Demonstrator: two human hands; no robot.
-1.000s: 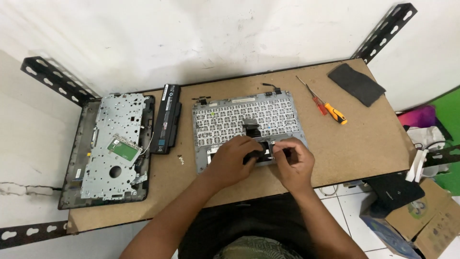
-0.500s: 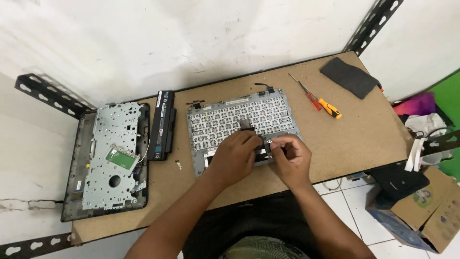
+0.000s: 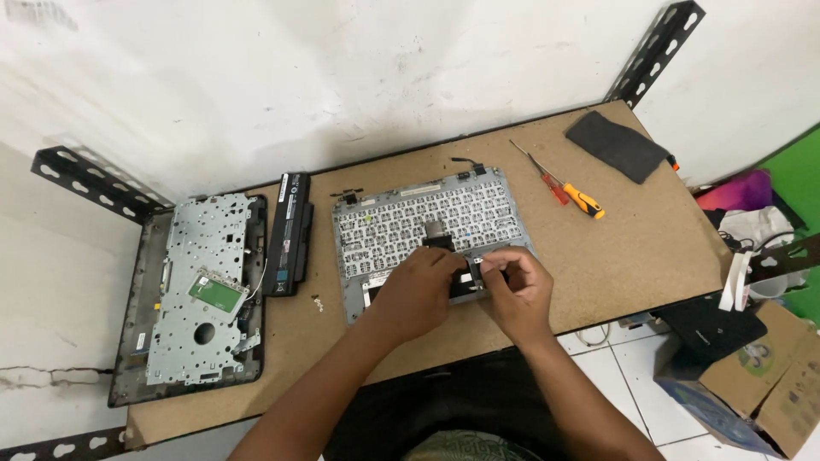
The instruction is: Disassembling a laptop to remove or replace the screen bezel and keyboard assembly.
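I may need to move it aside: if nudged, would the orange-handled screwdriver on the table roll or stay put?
The screwdriver would probably roll if pushed sideways: its handle looks rounded and it lies flat on the smooth board table. It seems stiff and light, so easy to lift by the handle.

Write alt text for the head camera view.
Seen from above, a person's left hand and right hand press on the near edge of an upturned laptop keyboard panel on a brown table. A black battery and an opened laptop base lie left; an orange-handled screwdriver and dark cloth lie right.
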